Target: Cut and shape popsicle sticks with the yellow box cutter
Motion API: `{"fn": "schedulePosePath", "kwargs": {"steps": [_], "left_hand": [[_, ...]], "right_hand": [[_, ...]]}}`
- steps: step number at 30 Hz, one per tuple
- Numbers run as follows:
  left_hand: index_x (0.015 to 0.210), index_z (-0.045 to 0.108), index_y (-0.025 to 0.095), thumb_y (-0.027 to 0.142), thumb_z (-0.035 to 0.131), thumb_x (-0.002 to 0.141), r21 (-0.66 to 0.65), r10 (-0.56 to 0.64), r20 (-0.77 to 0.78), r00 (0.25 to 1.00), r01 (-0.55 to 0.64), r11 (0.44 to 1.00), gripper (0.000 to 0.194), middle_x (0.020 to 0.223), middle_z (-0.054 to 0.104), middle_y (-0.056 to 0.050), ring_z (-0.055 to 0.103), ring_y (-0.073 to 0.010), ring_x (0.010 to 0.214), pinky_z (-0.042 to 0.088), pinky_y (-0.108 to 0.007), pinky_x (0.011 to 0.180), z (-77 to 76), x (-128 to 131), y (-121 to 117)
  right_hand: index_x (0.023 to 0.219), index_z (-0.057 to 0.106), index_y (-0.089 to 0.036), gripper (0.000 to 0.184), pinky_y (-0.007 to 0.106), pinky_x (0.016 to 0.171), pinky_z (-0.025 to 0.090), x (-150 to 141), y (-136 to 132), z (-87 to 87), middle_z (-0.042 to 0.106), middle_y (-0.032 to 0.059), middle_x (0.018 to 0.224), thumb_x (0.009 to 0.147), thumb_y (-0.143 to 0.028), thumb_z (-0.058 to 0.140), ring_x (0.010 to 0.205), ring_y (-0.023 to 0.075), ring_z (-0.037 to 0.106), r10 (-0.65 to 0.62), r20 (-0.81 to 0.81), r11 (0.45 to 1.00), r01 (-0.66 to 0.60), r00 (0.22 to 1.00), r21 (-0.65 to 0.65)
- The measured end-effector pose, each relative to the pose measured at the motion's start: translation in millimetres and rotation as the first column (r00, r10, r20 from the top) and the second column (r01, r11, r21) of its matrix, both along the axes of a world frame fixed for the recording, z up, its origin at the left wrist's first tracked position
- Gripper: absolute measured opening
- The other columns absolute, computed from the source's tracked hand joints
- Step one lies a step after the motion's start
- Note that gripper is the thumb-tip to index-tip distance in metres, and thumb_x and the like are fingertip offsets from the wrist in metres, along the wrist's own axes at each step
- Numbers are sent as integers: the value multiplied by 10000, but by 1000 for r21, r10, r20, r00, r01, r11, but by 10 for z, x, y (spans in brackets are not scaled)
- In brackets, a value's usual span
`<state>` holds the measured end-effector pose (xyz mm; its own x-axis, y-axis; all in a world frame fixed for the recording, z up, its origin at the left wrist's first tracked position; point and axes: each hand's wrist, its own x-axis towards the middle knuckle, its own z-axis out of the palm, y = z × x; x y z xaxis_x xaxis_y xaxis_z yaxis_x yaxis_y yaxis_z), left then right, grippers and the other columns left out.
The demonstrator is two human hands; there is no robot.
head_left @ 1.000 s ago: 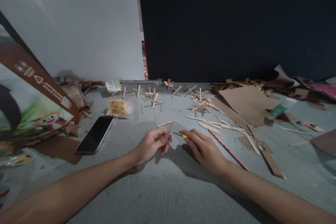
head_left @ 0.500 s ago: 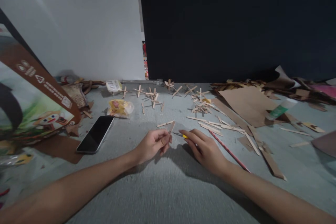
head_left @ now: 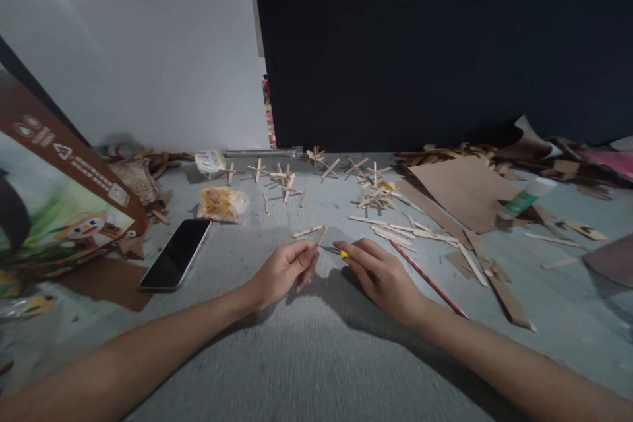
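Observation:
My left hand (head_left: 287,269) pinches a short wooden craft stick (head_left: 321,235), which points up and away from the fingers. In my right hand (head_left: 383,273) is a craft knife (head_left: 344,254) with a yellow handle, most of it hidden under the fingers. Its thin blade reaches left to the stick; whether it is cutting into the wood I cannot tell. Just beyond my left hand another craft stick (head_left: 306,231) lies flat. A heap of loose craft sticks (head_left: 415,232) and a red pencil (head_left: 428,277) lie beside my right hand.
Crossed-stick pieces (head_left: 287,178) stand along the back. At left are a phone (head_left: 177,254), a yellow packet (head_left: 222,204) and a printed bag (head_left: 74,204). Cardboard (head_left: 459,192), a glue stick (head_left: 528,199) and scraps lie at right. Panels (head_left: 435,46) rise behind.
The view has turned slightly, so everything sits a little further left. Both hands keep their grips, and the stick and blade stay close together with hardly any movement.

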<state>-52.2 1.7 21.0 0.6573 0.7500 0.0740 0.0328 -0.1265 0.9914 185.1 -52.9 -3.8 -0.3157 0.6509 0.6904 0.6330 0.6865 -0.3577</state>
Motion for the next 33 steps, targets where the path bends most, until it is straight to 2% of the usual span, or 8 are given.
{"fn": "schedulePosePath", "kwargs": {"steps": [6,9,18,25,30,33], "left_hand": [[790,542,212,736,557,998,24,35,-32,999,-34,999,564,623,497,46,419,-101,524,321,-235,507,-106,12,26],[798,549,207,754,531,1000,97,59,-61,996,-53,994,584,646,515,27,452,-118,579,336,-235,530,-133,23,47],[843,561,204,772,486,1004,178,51,-109,993,-31,984,595,625,540,25,440,-113,532,324,-233,507,-28,30,-12],[923,598,198,743,528,993,59,71,-101,992,-65,996,554,683,628,18,426,-80,417,320,-220,417,-23,57,-39],[1090,611,197,675,599,987,37,72,-62,995,-70,997,489,700,666,20,467,-86,416,374,-217,429,-37,54,-26],[1115,591,196,641,616,990,30,64,-54,996,-63,998,464,704,682,14,482,-91,420,390,-222,438,-31,51,-29]], "right_hand": [[1358,668,-203,307,330,759,606,-24,1,-6,721,112,999,1123,-194,471,861,219,721,8,9,999,-8,1000,-31],[1346,671,-190,306,334,760,603,-22,15,-1,725,115,992,1132,-212,453,861,225,721,-2,24,999,3,1000,-35],[1317,699,-205,308,303,707,572,-5,30,47,731,96,943,1131,-218,453,802,210,713,-17,36,999,19,999,-51],[1305,695,-204,308,317,757,593,-40,17,77,748,107,990,1130,-218,441,832,210,726,-15,-18,997,14,1000,-72],[1278,688,-194,283,311,754,588,-38,7,90,746,113,1008,1133,-224,447,850,209,726,-26,-39,997,23,999,-71],[1275,684,-195,273,313,751,589,-31,5,89,744,111,1000,1133,-232,454,846,210,725,-38,-43,996,34,998,-78]]}}
